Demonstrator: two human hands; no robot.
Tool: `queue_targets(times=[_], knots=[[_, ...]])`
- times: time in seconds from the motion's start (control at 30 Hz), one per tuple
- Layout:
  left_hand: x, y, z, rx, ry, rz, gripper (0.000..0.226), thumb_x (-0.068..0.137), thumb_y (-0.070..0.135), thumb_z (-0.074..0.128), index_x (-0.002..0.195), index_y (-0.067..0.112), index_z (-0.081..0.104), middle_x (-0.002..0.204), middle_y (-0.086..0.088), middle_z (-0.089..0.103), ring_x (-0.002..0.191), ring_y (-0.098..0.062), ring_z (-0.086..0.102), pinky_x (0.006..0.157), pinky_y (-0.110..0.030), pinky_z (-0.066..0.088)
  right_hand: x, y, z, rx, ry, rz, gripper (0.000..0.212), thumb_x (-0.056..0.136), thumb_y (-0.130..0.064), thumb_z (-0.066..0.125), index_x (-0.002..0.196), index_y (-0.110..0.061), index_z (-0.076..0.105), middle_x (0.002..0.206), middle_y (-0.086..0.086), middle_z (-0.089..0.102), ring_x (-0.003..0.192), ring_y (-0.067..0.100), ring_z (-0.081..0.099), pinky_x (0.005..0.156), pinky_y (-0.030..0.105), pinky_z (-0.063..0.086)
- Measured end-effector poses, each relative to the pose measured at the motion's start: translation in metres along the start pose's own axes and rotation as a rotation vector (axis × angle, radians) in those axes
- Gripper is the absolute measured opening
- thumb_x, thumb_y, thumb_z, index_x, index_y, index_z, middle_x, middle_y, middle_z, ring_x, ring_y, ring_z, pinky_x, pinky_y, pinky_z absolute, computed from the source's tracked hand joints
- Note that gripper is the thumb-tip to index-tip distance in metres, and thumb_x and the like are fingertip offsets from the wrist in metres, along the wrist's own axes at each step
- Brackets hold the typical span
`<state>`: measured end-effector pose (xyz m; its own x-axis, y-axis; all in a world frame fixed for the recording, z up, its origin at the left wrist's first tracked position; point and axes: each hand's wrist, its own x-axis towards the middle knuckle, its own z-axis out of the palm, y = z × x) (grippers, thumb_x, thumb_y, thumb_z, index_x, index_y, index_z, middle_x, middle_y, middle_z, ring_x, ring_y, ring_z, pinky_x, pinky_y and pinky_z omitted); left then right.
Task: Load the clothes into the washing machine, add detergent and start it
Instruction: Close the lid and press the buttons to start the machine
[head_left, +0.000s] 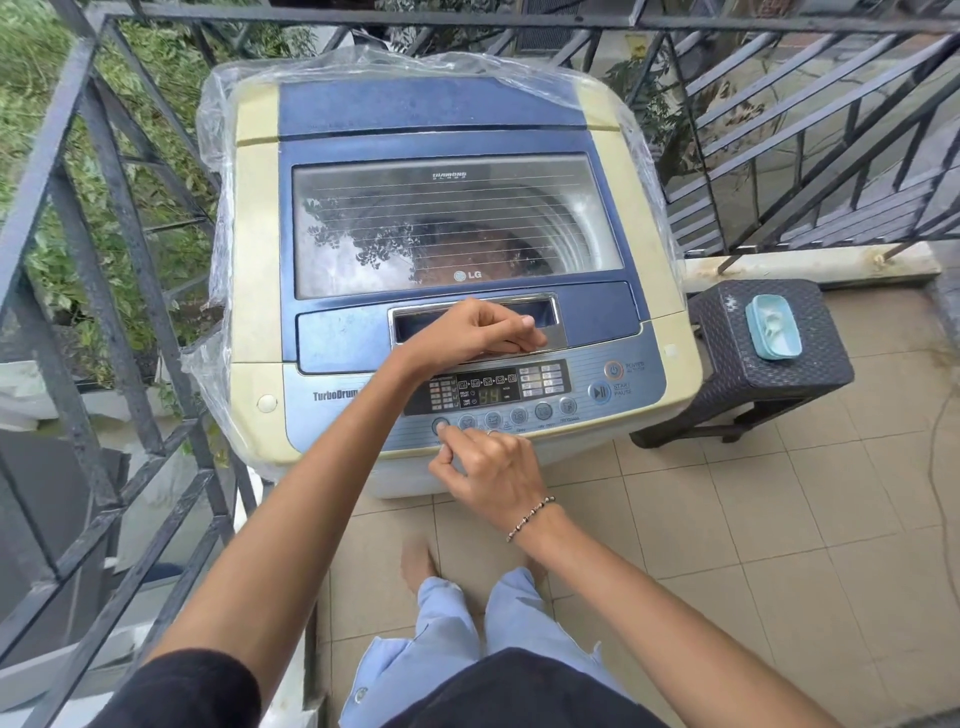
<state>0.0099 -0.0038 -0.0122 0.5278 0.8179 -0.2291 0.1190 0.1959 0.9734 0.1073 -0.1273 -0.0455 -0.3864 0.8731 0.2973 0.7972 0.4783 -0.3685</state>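
A blue and cream top-loading washing machine (258, 249) stands with its glass lid (363, 208) closed. The drum shows through the glass, but reflections hide its contents. My left hand (467, 330) rests with curled fingers on the lid's handle recess (550, 317). My right hand (488, 473) reaches to the control panel (540, 382), its index fingertip on the leftmost round button (440, 426) while the other fingers stay curled. The display is lit with green digits. The power button (614, 370) and start/pause button (599, 392) are at the panel's right.
A dark woven stool (737, 374) stands right of the machine with a light blue lidded box (773, 326) on it. Clear plastic sheeting (218, 130) drapes the machine's back and sides. A metal railing (104, 312) closes off the left and back. The floor is tiled, and a cable runs at the right.
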Motion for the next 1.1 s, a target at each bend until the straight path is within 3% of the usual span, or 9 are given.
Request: queue_targets(times=[0.27,0.53,1.1], knots=[[-0.003,0.004,0.003,0.046,0.022,0.004,0.034,0.099,0.022,0.050,0.108,-0.005,0.068,0.109,-0.014,0.071,0.104,-0.021,0.068,0.096,-0.028,0.052,-0.010,-0.002,-0.004,-0.070,-0.005,-0.046,0.032,0.078,-0.022,0.053,0.103,-0.013,0.072,0.053,-0.003,0.061,0.040,0.016,0.055,0.039,0.025,0.045],[-0.005,0.001,0.005,0.036,0.048,0.022,0.035,0.099,0.023,0.049,0.107,-0.006,0.068,0.108,-0.015,0.071,0.104,-0.022,0.068,0.097,-0.033,0.051,-0.021,0.007,-0.016,-0.047,0.047,-0.014,0.027,0.079,-0.019,0.057,0.101,-0.016,0.072,0.056,-0.004,0.064,0.044,0.017,0.057,0.041,0.026,0.047],[-0.004,-0.002,0.005,0.001,0.041,0.035,0.035,0.100,0.023,0.048,0.108,-0.004,0.068,0.108,-0.013,0.071,0.104,-0.020,0.068,0.090,-0.022,0.053,-0.037,0.097,-0.062,-0.231,0.226,0.320,0.030,0.083,-0.022,0.049,0.100,-0.016,0.073,0.057,0.006,0.067,0.045,0.026,0.061,0.040,0.029,0.048]])
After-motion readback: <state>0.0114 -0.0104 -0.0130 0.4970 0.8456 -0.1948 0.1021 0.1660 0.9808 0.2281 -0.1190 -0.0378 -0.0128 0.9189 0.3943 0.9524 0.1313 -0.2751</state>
